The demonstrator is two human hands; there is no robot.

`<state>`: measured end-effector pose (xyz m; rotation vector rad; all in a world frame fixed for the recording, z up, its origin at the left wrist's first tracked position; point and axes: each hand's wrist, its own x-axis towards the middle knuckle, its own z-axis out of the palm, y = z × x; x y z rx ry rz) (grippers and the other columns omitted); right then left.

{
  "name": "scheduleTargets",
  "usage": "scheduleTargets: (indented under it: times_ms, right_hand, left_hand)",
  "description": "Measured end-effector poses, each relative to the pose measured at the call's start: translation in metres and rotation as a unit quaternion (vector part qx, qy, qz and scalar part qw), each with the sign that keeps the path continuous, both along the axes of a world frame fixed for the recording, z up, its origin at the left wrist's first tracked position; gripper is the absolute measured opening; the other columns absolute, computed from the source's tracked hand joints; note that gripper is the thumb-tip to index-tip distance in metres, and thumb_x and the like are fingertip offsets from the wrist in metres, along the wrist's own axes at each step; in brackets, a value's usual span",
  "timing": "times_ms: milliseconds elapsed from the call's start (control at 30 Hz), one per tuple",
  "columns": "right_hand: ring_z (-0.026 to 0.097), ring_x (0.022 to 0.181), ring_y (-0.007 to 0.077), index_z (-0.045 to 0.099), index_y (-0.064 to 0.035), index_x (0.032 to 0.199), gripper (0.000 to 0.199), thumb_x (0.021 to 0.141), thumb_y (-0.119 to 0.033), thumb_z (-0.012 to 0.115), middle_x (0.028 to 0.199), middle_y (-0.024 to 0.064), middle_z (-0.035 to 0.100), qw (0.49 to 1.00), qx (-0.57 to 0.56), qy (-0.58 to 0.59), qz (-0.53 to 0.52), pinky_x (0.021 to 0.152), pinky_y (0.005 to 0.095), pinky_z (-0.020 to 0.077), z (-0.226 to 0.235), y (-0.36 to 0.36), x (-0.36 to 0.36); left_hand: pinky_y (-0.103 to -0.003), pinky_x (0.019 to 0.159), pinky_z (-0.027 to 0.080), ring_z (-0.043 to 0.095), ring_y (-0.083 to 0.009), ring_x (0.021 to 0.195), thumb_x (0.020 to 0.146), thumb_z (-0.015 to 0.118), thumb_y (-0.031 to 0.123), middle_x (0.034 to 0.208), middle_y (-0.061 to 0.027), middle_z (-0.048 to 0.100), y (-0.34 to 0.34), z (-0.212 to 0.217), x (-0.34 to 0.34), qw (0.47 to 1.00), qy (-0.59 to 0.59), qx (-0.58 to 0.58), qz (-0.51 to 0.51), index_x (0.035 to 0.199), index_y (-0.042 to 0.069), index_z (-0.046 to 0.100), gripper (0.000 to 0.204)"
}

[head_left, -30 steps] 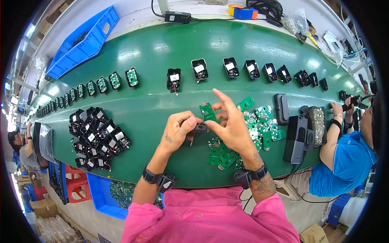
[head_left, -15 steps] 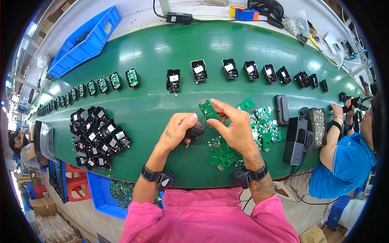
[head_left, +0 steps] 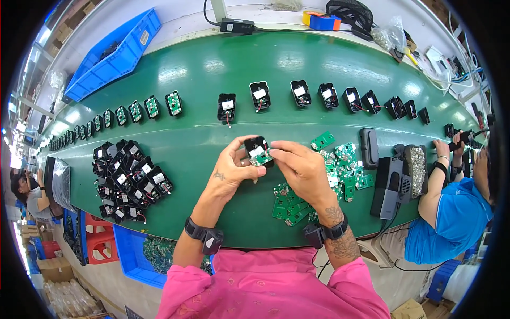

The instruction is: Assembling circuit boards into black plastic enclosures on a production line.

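On a green workbench (head_left: 223, 61), a person's two bare hands worked just left of a heap of loose green circuit boards (head_left: 348, 186), the landmark for every place here. The left hand (head_left: 228, 169) was wrapped around a small open black casing (head_left: 255, 143), held above the bench to the left of the heap. The right hand (head_left: 302, 167) pinched a single circuit board (head_left: 260, 159) by its right edge, between thumb and fingertips, at the casing's mouth. That board looked tilted, partly inside; whether it touched the casing floor could not be seen. A thin red wire (head_left: 264, 144) showed beside it, and this seemed the main risk: a push on the board could trap the wire against the wall, or a tug could strain its joint. Uneven pressure from the right fingertips might also jam the board askew, and a loosened left grip could drop both. Well left of the heap lay a pile of black casings (head_left: 133, 178); beyond it stood a row of open casings (head_left: 300, 94).
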<state>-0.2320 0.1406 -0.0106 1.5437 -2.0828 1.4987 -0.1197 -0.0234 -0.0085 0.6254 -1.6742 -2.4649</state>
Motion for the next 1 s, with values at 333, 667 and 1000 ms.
scheduleTargets:
  times_ms: [333,667,1000]
  right_hand:
    - [0.064,0.102,0.0289,0.072,-0.0044,0.103,0.023,0.081,0.002,0.067,0.12,0.0136,0.063,0.999,0.018,0.025,0.013,0.083,0.0378,0.0543,0.001,-0.003,0.007]
    - [0.057,0.111,0.0259,0.073,-0.0028,0.099,0.018,0.081,-0.007,0.073,0.122,0.0129,0.059,0.978,-0.009,-0.208,-0.02,0.095,0.0368,0.0468,-0.003,-0.007,0.016]
    - [0.053,0.119,0.0249,0.074,-0.0013,0.098,0.016,0.082,0.0,0.072,0.126,0.0137,0.056,0.961,-0.068,-0.269,0.012,0.096,0.0358,0.0467,-0.016,-0.008,0.014]
  left_hand:
    - [-0.024,0.045,0.051,0.069,-0.0193,0.066,0.089,0.065,0.006,0.106,-0.0142,0.064,0.005,0.006,0.005,0.996,0.045,0.077,-0.003,0.146,0.008,0.039,0.063]
    - [-0.026,0.055,0.058,0.07,-0.0169,0.069,0.09,0.062,0.004,0.103,-0.0154,0.065,0.017,0.007,0.004,0.997,0.041,-0.012,-0.061,0.148,0.003,0.038,0.062]
    - [-0.026,0.061,0.06,0.071,-0.0177,0.071,0.092,0.061,0.004,0.104,-0.0151,0.065,0.021,0.005,0.001,0.997,0.032,0.035,-0.061,0.148,0.006,0.038,0.061]
